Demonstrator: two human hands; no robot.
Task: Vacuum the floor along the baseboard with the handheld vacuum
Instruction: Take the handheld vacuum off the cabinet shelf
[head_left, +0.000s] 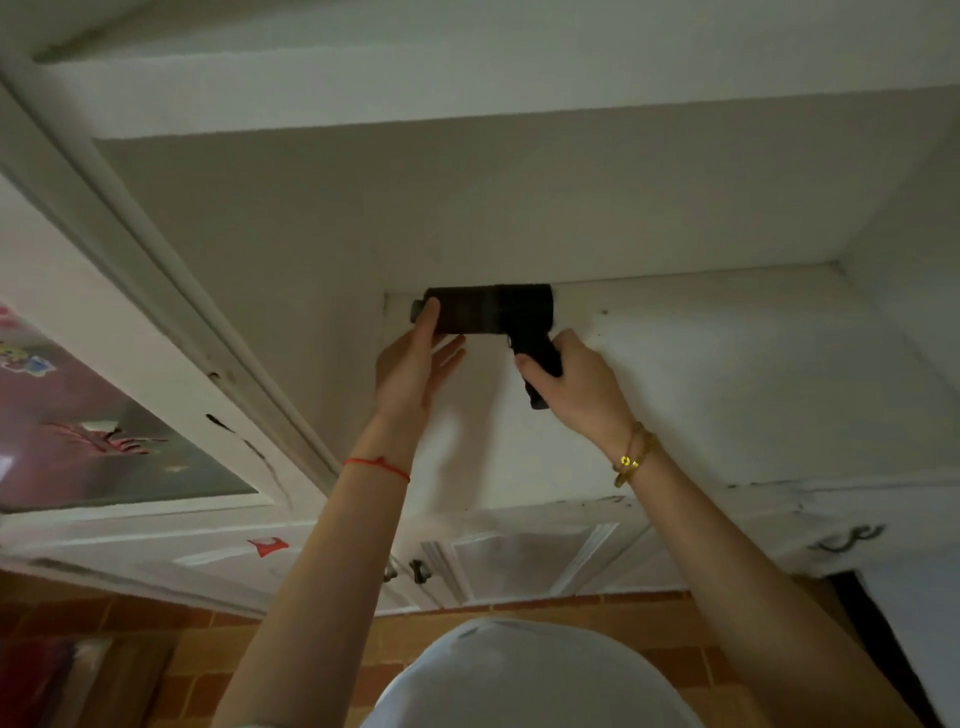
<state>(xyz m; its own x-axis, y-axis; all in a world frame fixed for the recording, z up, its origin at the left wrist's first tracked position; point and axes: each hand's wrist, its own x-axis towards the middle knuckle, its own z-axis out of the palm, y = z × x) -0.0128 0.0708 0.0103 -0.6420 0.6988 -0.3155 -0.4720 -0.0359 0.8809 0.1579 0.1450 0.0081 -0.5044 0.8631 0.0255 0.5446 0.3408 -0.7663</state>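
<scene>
A: Where's the black cylindrical plastic handheld vacuum (491, 310)?

B: On the white counter (727, 374) of the cabinet niche, against the back wall. Right hand (576, 384) is wrapped around its grip; left hand (415, 358) has its fingers spread, only touching the barrel's nose end.

A: Risks?

B: One-handed lift: the barrel could tip and knock the wall, or slip. Terracotta-tile floor (291, 654) is far below, so a drop would be hard.

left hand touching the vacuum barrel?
Touching. Head view shows the left hand with its thumb lying across the front end of the vacuum barrel, no gap; the other fingers are spread below it.
</scene>
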